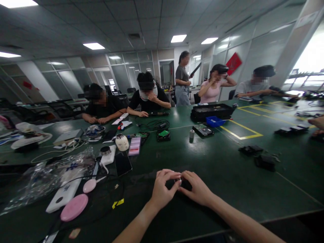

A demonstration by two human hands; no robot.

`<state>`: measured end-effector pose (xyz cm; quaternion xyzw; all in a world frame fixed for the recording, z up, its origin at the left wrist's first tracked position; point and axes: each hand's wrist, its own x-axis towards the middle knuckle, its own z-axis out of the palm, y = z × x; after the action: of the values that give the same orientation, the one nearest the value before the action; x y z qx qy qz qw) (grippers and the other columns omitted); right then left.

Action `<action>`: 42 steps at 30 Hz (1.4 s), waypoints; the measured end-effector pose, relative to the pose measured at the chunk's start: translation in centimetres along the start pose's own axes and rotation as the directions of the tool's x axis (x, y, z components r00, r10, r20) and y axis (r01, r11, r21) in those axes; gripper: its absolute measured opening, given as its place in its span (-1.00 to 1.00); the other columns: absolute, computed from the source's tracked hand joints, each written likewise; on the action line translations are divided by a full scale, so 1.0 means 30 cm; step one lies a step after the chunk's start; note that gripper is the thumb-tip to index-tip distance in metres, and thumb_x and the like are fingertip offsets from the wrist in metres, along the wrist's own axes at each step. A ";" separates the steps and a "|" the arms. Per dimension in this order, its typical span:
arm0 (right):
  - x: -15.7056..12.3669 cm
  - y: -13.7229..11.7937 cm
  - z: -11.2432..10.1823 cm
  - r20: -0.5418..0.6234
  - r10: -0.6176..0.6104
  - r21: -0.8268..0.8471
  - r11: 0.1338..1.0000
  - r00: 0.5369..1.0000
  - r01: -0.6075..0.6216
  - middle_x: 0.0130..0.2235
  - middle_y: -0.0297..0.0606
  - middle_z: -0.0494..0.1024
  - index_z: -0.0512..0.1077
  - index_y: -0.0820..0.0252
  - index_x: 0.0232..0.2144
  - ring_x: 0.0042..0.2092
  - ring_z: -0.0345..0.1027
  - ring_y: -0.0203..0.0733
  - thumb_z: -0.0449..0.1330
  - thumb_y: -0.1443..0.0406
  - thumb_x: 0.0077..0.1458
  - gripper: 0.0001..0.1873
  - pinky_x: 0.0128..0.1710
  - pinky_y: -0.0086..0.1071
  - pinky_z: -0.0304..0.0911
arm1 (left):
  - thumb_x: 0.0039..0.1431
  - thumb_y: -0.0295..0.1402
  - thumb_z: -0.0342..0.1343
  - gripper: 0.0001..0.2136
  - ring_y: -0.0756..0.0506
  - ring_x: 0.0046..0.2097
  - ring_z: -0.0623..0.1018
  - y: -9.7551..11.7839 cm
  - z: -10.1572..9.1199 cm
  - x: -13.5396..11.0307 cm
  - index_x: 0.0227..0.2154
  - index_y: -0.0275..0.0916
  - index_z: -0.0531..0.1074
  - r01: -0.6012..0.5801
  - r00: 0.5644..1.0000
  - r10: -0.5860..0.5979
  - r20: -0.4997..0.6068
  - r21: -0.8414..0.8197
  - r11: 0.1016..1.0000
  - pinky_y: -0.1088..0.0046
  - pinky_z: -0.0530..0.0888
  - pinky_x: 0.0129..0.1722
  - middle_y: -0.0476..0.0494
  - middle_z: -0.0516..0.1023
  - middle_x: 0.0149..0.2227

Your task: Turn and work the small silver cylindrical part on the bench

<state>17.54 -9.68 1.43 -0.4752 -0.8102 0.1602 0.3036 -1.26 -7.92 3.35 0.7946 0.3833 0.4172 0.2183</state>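
Near the front of the green table (141, 216), my two hands meet fingertip to fingertip. My left hand (163, 189) pinches a small shiny metallic piece (180, 182), with the thumb below and the index finger above. My right hand (198, 189) closes on it from the other side, its fingertips touching my left ones. Fingers cover most of the piece, so its exact kind cannot be made out. Closest to my left hand are scraps of yellow tape (118, 203) and a dark phone (123, 164).
Left lie a pink disc (74, 207), a white power bank (63, 196) and crumpled plastic (50, 175). Ahead stand a small grey cylinder (191, 136), a hard drive (203, 130), a blue tray (214, 121) and a black case (212, 111). Black parts (264, 162) lie right. Several people sit opposite.
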 end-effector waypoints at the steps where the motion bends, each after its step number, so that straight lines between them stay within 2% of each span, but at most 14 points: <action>1: 0.000 0.000 0.000 -0.001 0.001 -0.003 1.000 1.000 -0.001 -0.17 -0.19 0.47 0.37 0.15 -0.14 -0.14 0.35 -0.06 0.21 0.17 0.14 -0.73 -0.13 -0.21 0.27 | 0.12 -0.42 0.20 -0.80 -0.15 -0.09 0.50 0.000 0.003 -0.002 -0.18 -0.08 0.54 0.000 1.000 0.000 0.009 -0.017 1.000 0.24 0.40 -0.04 -0.09 0.57 -0.16; 5: 0.000 -0.001 -0.002 0.000 -0.001 0.000 1.000 1.000 0.001 -0.15 -0.19 0.46 0.36 0.15 -0.13 -0.12 0.34 -0.06 0.21 0.18 0.14 -0.73 -0.09 -0.21 0.26 | 0.13 -0.39 0.21 -0.81 -0.16 -0.05 0.47 0.004 0.008 -0.004 -0.17 -0.08 0.53 0.005 1.000 -0.005 -0.015 -0.006 1.000 0.23 0.38 -0.01 -0.09 0.57 -0.15; 9: 0.001 -0.008 -0.010 0.007 -0.004 0.016 1.000 1.000 0.004 -0.14 -0.22 0.47 0.36 0.14 -0.17 -0.11 0.34 -0.09 0.21 0.18 0.14 -0.76 -0.10 -0.23 0.24 | 0.04 -0.36 0.29 -0.77 -0.20 -0.11 0.46 0.004 0.001 0.001 -0.19 -0.11 0.51 0.050 0.996 -0.045 -0.082 0.057 0.997 0.18 0.36 -0.07 -0.06 0.60 -0.29; 12: 0.001 -0.012 -0.014 0.019 0.004 0.022 1.000 1.000 -0.004 -0.13 -0.23 0.46 0.37 0.14 -0.17 -0.10 0.34 -0.09 0.21 0.17 0.14 -0.75 -0.08 -0.24 0.23 | 0.02 -0.36 0.31 -0.77 -0.21 -0.14 0.45 -0.002 -0.001 0.005 -0.21 -0.11 0.51 0.050 0.996 -0.046 -0.073 0.065 0.997 0.17 0.35 -0.09 -0.02 0.62 -0.37; 17: 0.001 -0.005 -0.006 0.029 0.019 0.018 1.000 0.999 -0.019 -0.14 -0.22 0.46 0.36 0.15 -0.16 -0.10 0.34 -0.09 0.21 0.17 0.14 -0.74 -0.07 -0.23 0.22 | 0.05 -0.37 0.30 -0.80 -0.19 -0.15 0.48 -0.010 0.006 0.002 -0.23 -0.11 0.51 0.032 0.999 -0.032 -0.028 0.012 0.999 0.20 0.38 -0.09 -0.04 0.61 -0.32; 22: 0.001 0.001 -0.001 0.025 0.017 0.001 1.000 1.000 -0.017 -0.16 -0.22 0.46 0.37 0.15 -0.14 -0.13 0.34 -0.10 0.21 0.16 0.14 -0.73 -0.10 -0.24 0.23 | 0.15 -0.38 0.20 -0.89 -0.15 -0.16 0.52 -0.014 0.020 -0.007 -0.24 -0.13 0.53 0.019 1.000 -0.020 -0.003 -0.053 0.998 0.24 0.44 -0.08 -0.11 0.54 -0.23; 27: 0.000 -0.009 -0.009 0.032 0.009 0.009 1.000 0.999 -0.010 -0.15 -0.25 0.47 0.37 0.14 -0.16 -0.12 0.34 -0.11 0.21 0.16 0.14 -0.74 -0.09 -0.25 0.22 | 0.17 -0.37 0.18 -0.95 -0.14 -0.20 0.53 -0.028 0.019 -0.002 -0.34 -0.17 0.53 0.004 0.991 -0.012 -0.130 -0.062 0.998 0.29 0.47 -0.15 -0.10 0.53 -0.31; 31: 0.000 -0.016 -0.013 0.030 0.018 0.015 1.000 0.999 -0.018 -0.13 -0.25 0.47 0.38 0.13 -0.16 -0.10 0.34 -0.11 0.22 0.14 0.13 -0.73 -0.07 -0.25 0.21 | 0.16 -0.34 0.19 -0.93 -0.11 -0.23 0.58 -0.081 -0.004 0.015 -0.30 -0.19 0.47 0.065 0.972 -0.097 -0.216 -0.149 0.987 0.33 0.48 -0.14 -0.09 0.57 -0.29; 35: 0.001 -0.022 -0.017 0.038 0.040 0.018 0.999 0.998 -0.041 -0.13 -0.25 0.47 0.38 0.12 -0.15 -0.11 0.34 -0.10 0.22 0.13 0.14 -0.72 -0.07 -0.24 0.22 | 0.14 -0.32 0.21 -0.93 -0.15 -0.19 0.59 -0.163 -0.039 0.031 -0.32 -0.15 0.47 0.190 0.954 -0.172 -0.246 0.051 0.981 0.26 0.41 -0.08 -0.05 0.63 -0.30; 38: 0.002 -0.023 -0.019 0.047 0.046 0.015 0.999 0.998 -0.047 -0.13 -0.26 0.47 0.39 0.11 -0.15 -0.10 0.33 -0.10 0.21 0.12 0.14 -0.73 -0.07 -0.23 0.22 | 0.11 -0.31 0.24 -0.92 -0.19 -0.16 0.57 -0.218 -0.059 0.040 -0.33 -0.13 0.48 0.298 0.939 -0.241 -0.244 0.232 0.926 0.23 0.37 -0.08 -0.02 0.65 -0.33; 42: 0.002 -0.018 -0.015 0.037 0.037 0.019 0.999 0.999 -0.038 -0.13 -0.26 0.47 0.39 0.12 -0.15 -0.11 0.33 -0.10 0.22 0.13 0.14 -0.72 -0.09 -0.24 0.22 | 0.05 -0.30 0.28 -0.89 -0.21 -0.15 0.57 -0.257 -0.066 0.045 -0.35 -0.11 0.51 0.337 0.937 -0.286 -0.199 0.306 0.890 0.26 0.36 -0.13 0.00 0.66 -0.35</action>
<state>17.44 -9.90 2.10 -0.4843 -0.8050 0.1825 0.2901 -5.73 -2.09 -0.02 0.7147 0.5866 0.3632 0.1148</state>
